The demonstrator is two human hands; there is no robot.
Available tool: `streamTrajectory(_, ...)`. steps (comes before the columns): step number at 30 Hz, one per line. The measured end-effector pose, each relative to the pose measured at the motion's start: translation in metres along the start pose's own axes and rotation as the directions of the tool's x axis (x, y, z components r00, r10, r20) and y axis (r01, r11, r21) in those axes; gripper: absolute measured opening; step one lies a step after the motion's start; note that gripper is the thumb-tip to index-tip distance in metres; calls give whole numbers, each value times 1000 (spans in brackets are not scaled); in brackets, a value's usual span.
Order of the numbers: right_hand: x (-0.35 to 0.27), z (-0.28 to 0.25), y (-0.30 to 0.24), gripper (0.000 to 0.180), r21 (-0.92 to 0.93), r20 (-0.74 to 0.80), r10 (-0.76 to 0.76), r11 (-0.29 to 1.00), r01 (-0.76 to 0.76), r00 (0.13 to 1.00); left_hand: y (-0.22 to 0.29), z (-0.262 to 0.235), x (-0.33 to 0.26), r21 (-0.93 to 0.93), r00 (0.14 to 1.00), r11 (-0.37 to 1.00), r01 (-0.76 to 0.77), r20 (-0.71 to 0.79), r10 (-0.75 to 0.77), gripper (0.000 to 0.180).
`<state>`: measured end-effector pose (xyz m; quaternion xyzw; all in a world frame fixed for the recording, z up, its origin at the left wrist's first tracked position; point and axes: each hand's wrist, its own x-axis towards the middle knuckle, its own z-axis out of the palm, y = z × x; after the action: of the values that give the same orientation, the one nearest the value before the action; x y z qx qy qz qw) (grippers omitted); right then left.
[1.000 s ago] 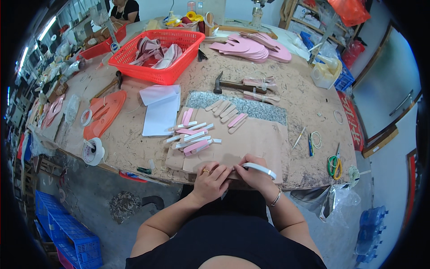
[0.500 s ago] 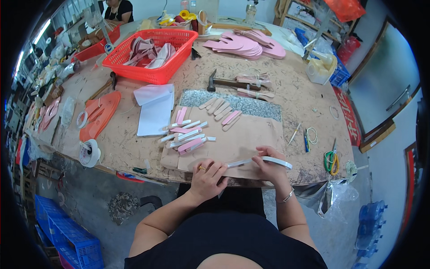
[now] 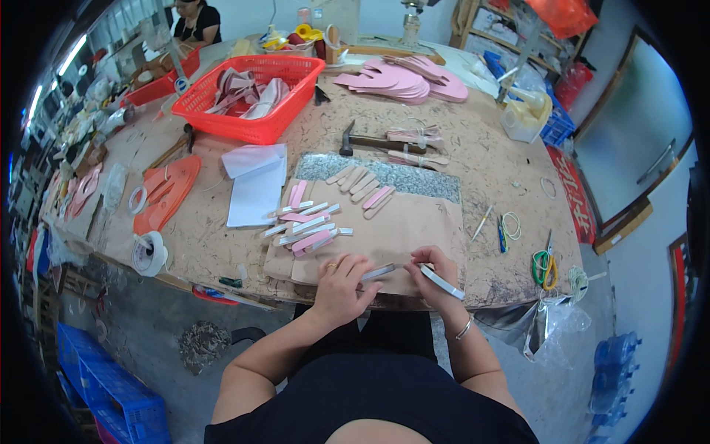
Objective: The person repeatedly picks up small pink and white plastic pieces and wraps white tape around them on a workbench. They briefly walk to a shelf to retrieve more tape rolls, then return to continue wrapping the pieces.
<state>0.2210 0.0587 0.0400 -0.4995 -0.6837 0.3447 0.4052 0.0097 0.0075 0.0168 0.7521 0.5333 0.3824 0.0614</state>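
Note:
My left hand [image 3: 342, 287] is over the near edge of the brown board [image 3: 421, 222], its fingers bent onto the end of a small narrow strip [image 3: 379, 272] with a pale, shiny top. Just to the right, my right hand [image 3: 438, 280] grips a thin roll of white tape [image 3: 444, 283], seen nearly edge-on. A small gap separates the strip's free end from my right fingertips. Beyond my left hand lies a loose pile of pink pieces with white strips [image 3: 310, 228]. Several beige rounded tabs [image 3: 359, 181] and a pink one [image 3: 379, 197] sit farther back.
A speckled stone slab [image 3: 436, 182] shows behind the board. Farther off are a hammer [image 3: 377, 140], bundled pink pieces [image 3: 414, 136], a red basket [image 3: 255, 133] and stacked pink shapes [image 3: 392, 83]. Scissors [image 3: 546, 268] lie at right, white paper [image 3: 255, 192] at left. Someone [image 3: 197, 22] sits at far left.
The tape that stretched between my hands has parted from the roll. My right hand has turned the roll, which now slants down to the right. My left hand has moved slightly forward.

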Motion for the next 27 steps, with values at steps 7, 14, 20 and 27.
streamTrajectory(7,-12,6,-3,20,27,-95,-158,987,161,983,8,20,22,-183,991,979,93,115,-72,11)
streamTrajectory(14,-43,1,-33,15,-62,-8,-747,664,745,665,-35,-11,33,-333,870,885,324,-262,-417,9)
streamTrajectory(20,-59,-87,-89,16,277,-499,-656,498,822,566,-73,-40,48,429,979,892,140,-195,-60,16)
streamTrajectory(27,-51,-114,-196,12,123,-343,-896,-341,932,-282,-52,3,86,110,997,993,-46,-59,53,24)
